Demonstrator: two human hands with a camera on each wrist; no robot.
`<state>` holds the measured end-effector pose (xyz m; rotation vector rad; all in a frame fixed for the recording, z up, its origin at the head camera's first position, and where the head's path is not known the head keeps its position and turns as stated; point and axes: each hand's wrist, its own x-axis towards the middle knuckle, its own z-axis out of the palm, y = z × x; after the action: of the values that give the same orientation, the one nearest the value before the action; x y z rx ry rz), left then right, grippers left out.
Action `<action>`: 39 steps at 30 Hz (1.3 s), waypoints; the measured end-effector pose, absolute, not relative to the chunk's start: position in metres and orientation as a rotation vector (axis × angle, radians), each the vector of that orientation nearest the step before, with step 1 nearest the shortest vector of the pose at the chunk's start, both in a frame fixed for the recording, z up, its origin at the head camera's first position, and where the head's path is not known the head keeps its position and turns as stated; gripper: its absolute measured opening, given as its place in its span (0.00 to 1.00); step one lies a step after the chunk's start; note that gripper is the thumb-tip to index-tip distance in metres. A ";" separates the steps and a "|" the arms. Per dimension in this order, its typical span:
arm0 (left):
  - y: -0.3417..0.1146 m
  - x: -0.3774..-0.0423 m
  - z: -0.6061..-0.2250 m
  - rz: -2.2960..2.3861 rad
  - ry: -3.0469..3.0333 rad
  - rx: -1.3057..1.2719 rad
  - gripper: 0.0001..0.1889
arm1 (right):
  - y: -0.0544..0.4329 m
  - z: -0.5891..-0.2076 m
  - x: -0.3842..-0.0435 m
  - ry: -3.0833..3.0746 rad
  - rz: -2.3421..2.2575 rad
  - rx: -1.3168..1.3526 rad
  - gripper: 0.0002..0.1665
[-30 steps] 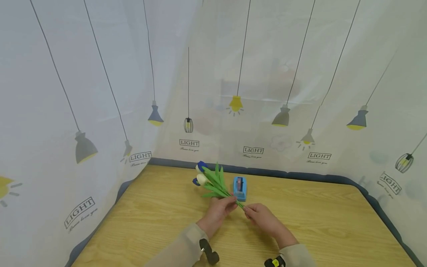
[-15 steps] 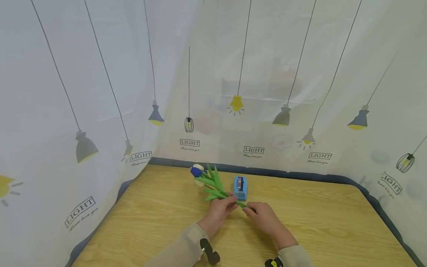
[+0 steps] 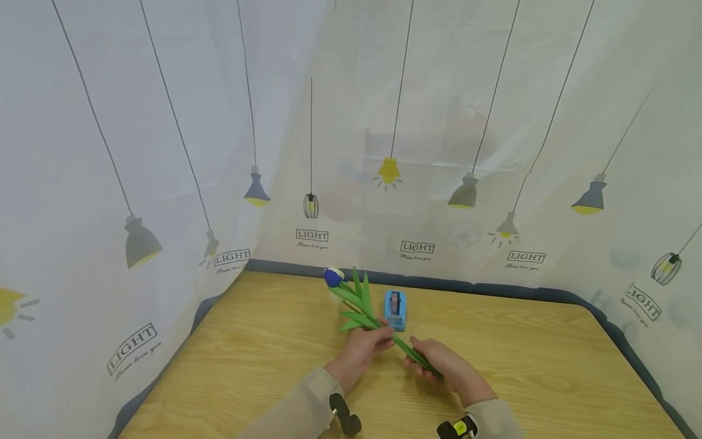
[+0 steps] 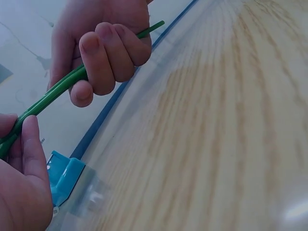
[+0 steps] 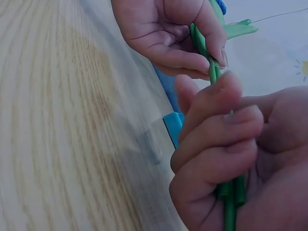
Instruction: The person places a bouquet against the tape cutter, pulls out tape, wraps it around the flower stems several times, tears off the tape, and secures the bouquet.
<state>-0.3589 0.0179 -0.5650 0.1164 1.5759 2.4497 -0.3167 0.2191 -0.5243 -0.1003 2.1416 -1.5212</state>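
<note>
A small bunch of artificial tulips (image 3: 362,299) with blue and white heads and green leaves slants over the table, its stems toward the lower right. My left hand (image 3: 359,352) pinches the stems just below the leaves. Farther down, my right hand (image 3: 446,369) has its fingers curled round the lower stems (image 4: 50,96). In the right wrist view, uneven stem ends (image 5: 231,204) stick out below the right hand's fingers. A blue tape dispenser (image 3: 395,311) stands just beyond the left fingertips.
The wooden table (image 3: 548,366) spreads around both hands. A pale curtain (image 3: 351,122) printed with hanging lamps rises behind and beside it, with a dark blue band (image 3: 439,281) along the table's edge.
My right hand has shifted from the stem tips to a fuller grip round the lower stems, and more stem shows between the hands. The flower heads have turned; the left hand stays nearly in place.
</note>
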 end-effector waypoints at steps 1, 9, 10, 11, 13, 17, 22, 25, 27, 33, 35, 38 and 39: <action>0.018 -0.359 -0.565 2.451 1.574 0.120 0.07 | 0.220 -0.524 -0.317 2.122 -1.526 -0.106 0.38; 0.018 -0.358 -0.563 2.478 1.561 0.122 0.09 | 0.220 -0.531 -0.322 2.027 -1.601 -0.199 0.32; 0.018 -0.358 -0.563 2.486 1.558 0.115 0.10 | 0.219 -0.531 -0.322 2.053 -1.599 -0.215 0.32; 0.018 -0.358 -0.563 2.495 1.558 0.109 0.11 | 0.218 -0.532 -0.322 2.098 -1.589 -0.235 0.31; 0.017 -0.358 -0.562 2.509 1.555 0.092 0.12 | 0.215 -0.532 -0.323 2.192 -1.573 -0.279 0.31; 0.017 -0.358 -0.560 2.520 1.566 0.078 0.14 | 0.211 -0.531 -0.322 2.357 -1.543 -0.314 0.30; 0.017 -0.358 -0.559 2.522 1.572 0.073 0.13 | 0.205 -0.530 -0.322 2.549 -1.464 -0.297 0.28; 0.017 -0.358 -0.560 2.530 1.561 0.071 0.13 | 0.201 -0.530 -0.322 2.683 -1.373 -0.272 0.27; 0.017 -0.358 -0.561 2.538 1.545 0.067 0.13 | 0.200 -0.528 -0.321 2.754 -1.318 -0.262 0.25; 0.017 -0.357 -0.561 2.546 1.520 0.045 0.17 | 0.195 -0.525 -0.317 2.910 -1.175 -0.305 0.22; 0.017 -0.357 -0.561 2.543 1.527 0.041 0.17 | 0.195 -0.525 -0.316 2.928 -1.156 -0.322 0.22; 0.017 -0.357 -0.562 2.532 1.549 0.036 0.17 | 0.196 -0.524 -0.316 2.911 -1.139 -0.355 0.23; 0.017 -0.358 -0.562 2.524 1.555 0.034 0.16 | 0.197 -0.524 -0.316 2.900 -1.132 -0.370 0.23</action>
<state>-0.3577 0.0171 -0.5624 0.0337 1.5552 2.5237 -0.3159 0.1974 -0.5238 -0.3700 2.9004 -1.1316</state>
